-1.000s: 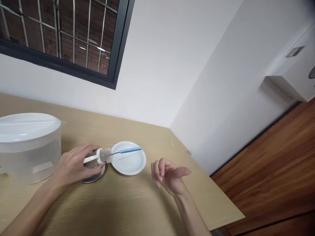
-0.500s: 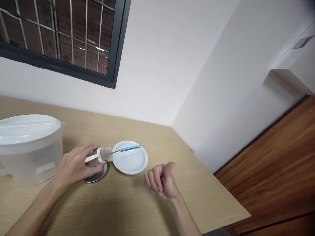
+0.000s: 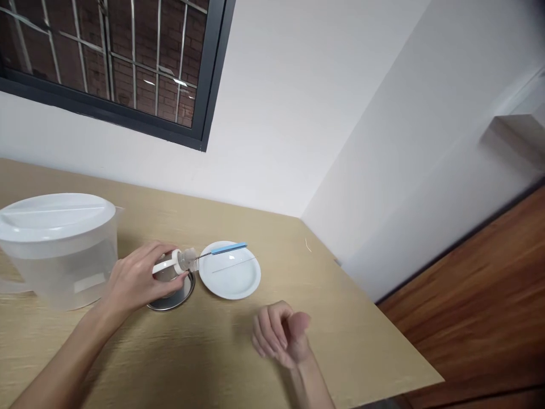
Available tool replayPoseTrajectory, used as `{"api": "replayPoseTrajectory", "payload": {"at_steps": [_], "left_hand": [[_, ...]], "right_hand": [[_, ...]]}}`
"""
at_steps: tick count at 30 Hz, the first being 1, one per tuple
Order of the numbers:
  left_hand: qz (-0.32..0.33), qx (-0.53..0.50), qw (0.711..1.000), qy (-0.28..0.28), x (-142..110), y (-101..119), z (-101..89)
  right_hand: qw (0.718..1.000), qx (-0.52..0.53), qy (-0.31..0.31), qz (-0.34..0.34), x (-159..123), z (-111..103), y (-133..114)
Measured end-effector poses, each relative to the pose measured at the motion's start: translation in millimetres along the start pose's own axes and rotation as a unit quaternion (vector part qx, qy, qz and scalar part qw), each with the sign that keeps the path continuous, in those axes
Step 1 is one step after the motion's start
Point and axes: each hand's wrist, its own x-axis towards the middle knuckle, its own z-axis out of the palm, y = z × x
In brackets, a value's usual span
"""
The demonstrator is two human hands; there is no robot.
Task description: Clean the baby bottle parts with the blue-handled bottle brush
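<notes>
Tabletop (image 3: 204, 346) of pale wood, seen from above, meets a white wall below a dark-framed window (image 3: 106, 62) with metal bars. At the left stands a large translucent plastic pitcher (image 3: 63, 267) with a white lid. Just beside it, the person's left hand (image 3: 138, 275) is wrapped firmly around a small clear bottle (image 3: 188, 259) with a white collar and clip, tipped on its side, mouth pointing right. A thin dark rod with a flat light-blue handle (image 3: 229, 248) runs from that mouth out over a round white plate (image 3: 234, 288); how far it goes in cannot be told. Across the plate lies a fine pale line, too thin to identify. Partly hidden under the left hand is a round silver metal dish (image 3: 183, 297). Nearer the viewer, the right hand (image 3: 279, 335) is empty above the tabletop, fingers loosely curled, thumb raised apart.
</notes>
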Motion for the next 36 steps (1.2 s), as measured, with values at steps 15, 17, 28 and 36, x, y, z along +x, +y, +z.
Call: {"api": "replayPoseTrajectory", "payload": {"at_steps": [15,17,28,36], "left_hand": [[-0.003,0.007,1.000,-0.029,-0.8,3.6,-4.2],[0.002,-0.001,0.999,-0.044,-0.5,4.6,-4.4],[0.073,-0.058,0.989,-0.113,-1.9,7.9,-6.5],[0.043,-0.151,0.974,-0.162,-2.0,17.9,-6.4]], "right_hand": [[0.996,-0.008,0.072,0.047,4.0,16.0,20.0],[0.990,-0.058,0.119,0.054,3.2,17.6,17.1],[0.616,-0.757,0.092,-0.198,15.0,44.7,-27.4],[0.324,-0.921,-0.125,-0.175,49.3,31.8,-23.4]]}}
